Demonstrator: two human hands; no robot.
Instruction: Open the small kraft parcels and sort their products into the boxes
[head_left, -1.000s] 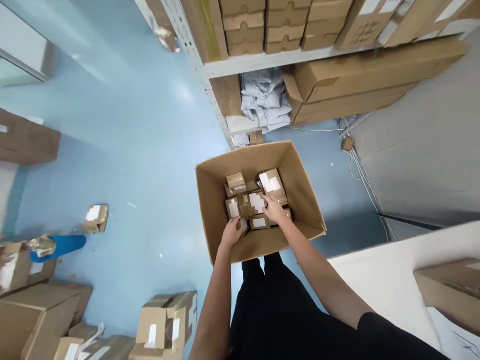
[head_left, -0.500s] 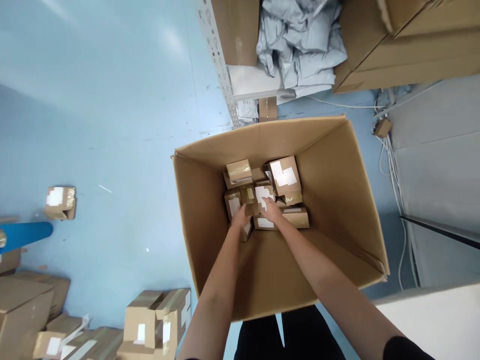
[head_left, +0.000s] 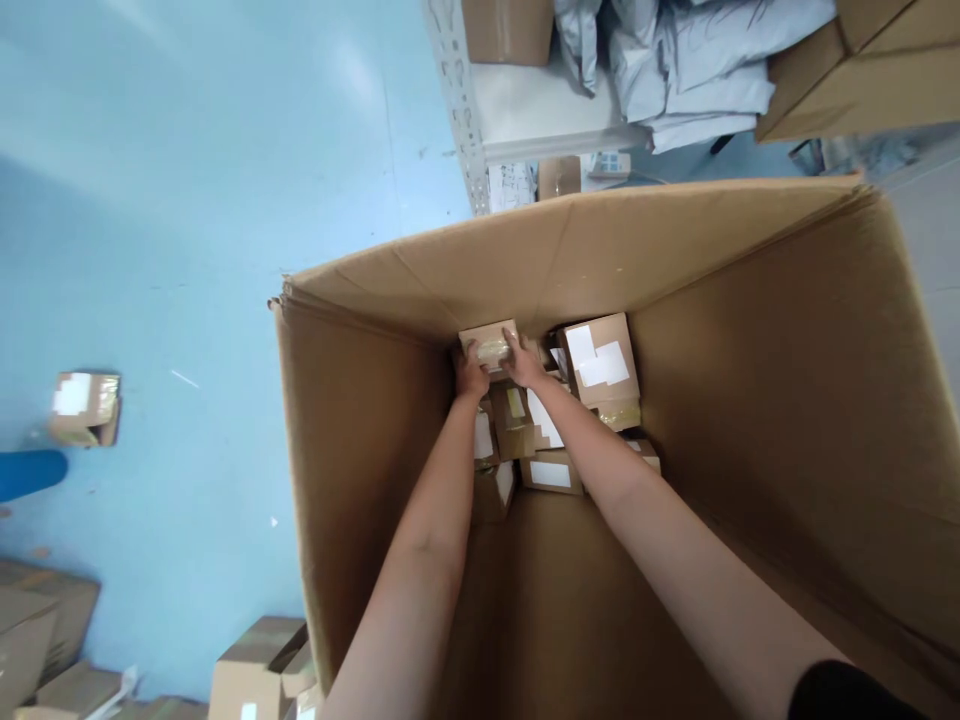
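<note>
A big open cardboard carton (head_left: 360, 440) stands on the blue floor, and both my arms reach deep into it. At its far left corner sits a small taped brown box (head_left: 489, 338). My left hand (head_left: 469, 374) grips that box's left side and my right hand (head_left: 523, 362) grips its right side, fingers curled on it. Several more small boxes with white labels lie on the carton's bottom, among them a larger labelled box (head_left: 600, 362) just right of my hands.
A metal shelf upright (head_left: 457, 100) rises behind the carton, with grey plastic mailer bags (head_left: 675, 60) and brown boxes on its lowest shelf. One small labelled box (head_left: 84, 406) lies on the floor at left. More cardboard boxes (head_left: 255, 675) crowd the lower left.
I have leaned further over the carton, so it fills the view. Both hands moved from the middle boxes to the far-left box and closed on its sides.
</note>
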